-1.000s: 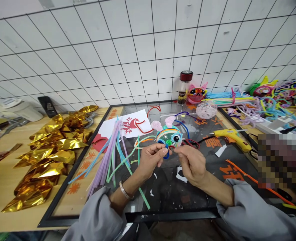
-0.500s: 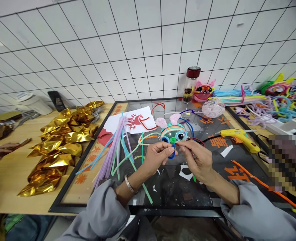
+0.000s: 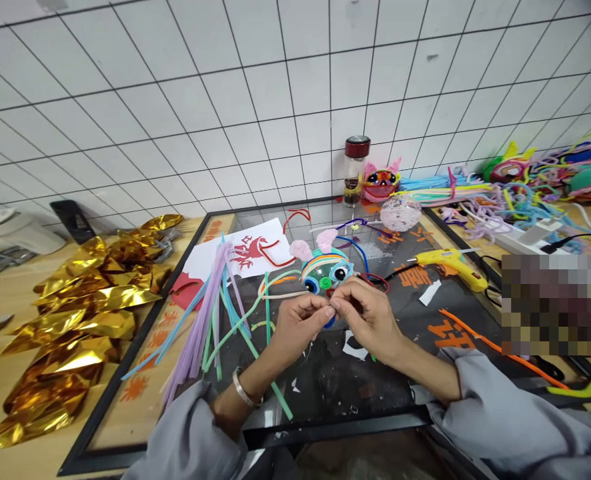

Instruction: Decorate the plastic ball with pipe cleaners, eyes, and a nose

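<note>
My left hand and my right hand meet fingertip to fingertip over the dark glass panel. Both are closed in a pinch around a dark blue pipe cleaner, most of which the fingers hide. Just beyond the fingertips sits a green animal-face ornament with pink fuzzy ears, big blue-rimmed eyes and a green curled nose. Its lower edge is covered by my hands. A white paper scrap with a hole lies under my right hand.
Purple, blue and green pipe cleaners lie to the left, beside gold foil. A yellow glue gun rests on the right. At the back stand a lidded glass bottle, a pink cat-face ornament and a white-threaded ball.
The view has turned a little to the right, shifting everything left. My fingertips have drawn together, and the blue pipe cleaner's loop is now mostly covered.
</note>
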